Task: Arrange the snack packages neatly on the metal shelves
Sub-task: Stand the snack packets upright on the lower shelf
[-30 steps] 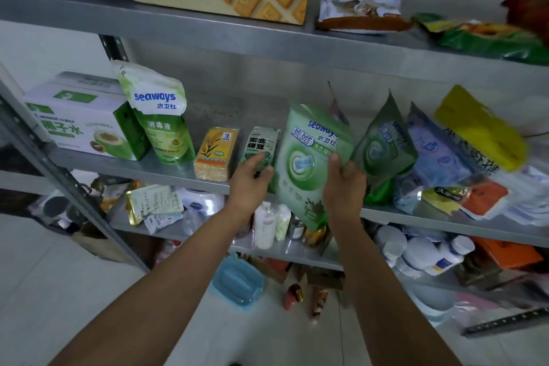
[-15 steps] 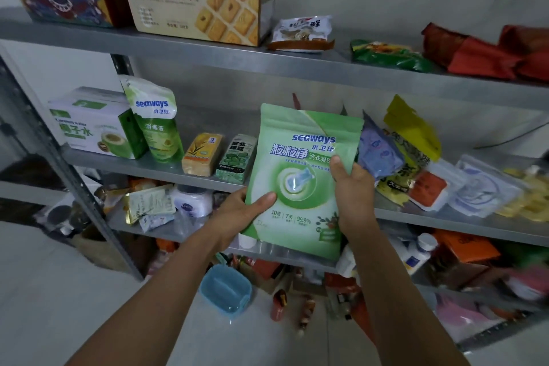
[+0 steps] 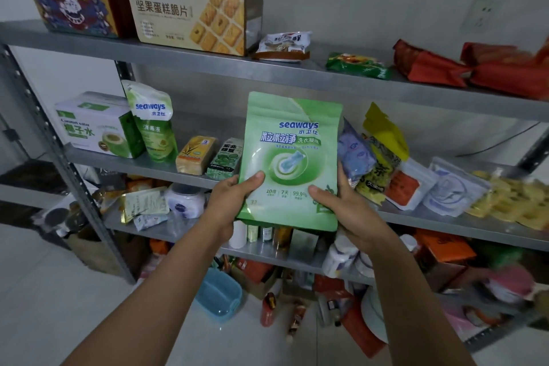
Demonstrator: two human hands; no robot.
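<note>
- While the green pouch (image 3: 289,154) is held upright in front of the shelving, it is gripped at both lower corners. The left hand (image 3: 234,198) is curled round the lower left edge with its thumb laid across the front, and the right hand (image 3: 344,207) is clamped on the lower right edge in the same way.
- The pouch's long axis is seen to run vertically, so its body rises above both grips. Neither hand can be judged nearer the shelving.
- Just behind it on the middle shelf (image 3: 154,168), a slot is presumed between the small green packet (image 3: 225,157) and the blue pouch (image 3: 355,154), straight ahead of the grip. Its width is hidden by the held pouch.
- The fingers behind the pouch are not shown, and the heap of bags (image 3: 505,202) at the far right is too blurred to be made out.
</note>
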